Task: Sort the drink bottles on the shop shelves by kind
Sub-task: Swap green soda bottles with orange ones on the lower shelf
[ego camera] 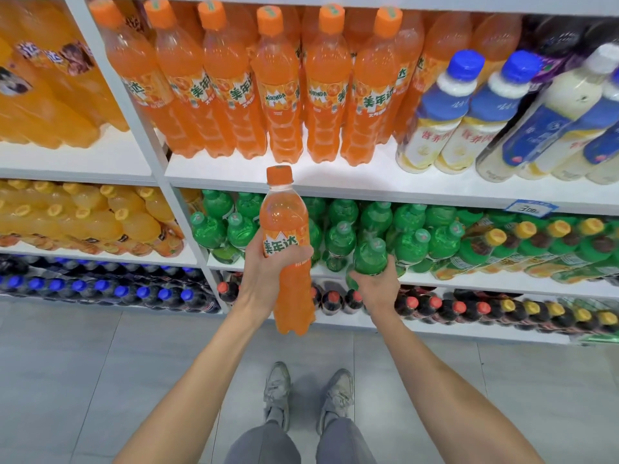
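Fingers of left hand (pixel 264 276) clasp ribbed orange bottle (pixel 284 216); right hand (pixel 376 289) seemingly grips rounded green bottle (pixel 370 254).

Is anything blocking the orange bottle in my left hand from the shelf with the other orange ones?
Nothing visible. The left hand holds the Mirinda bottle just before the upper shelf, whose white front strip ahead of the Mirinda row shows bare.
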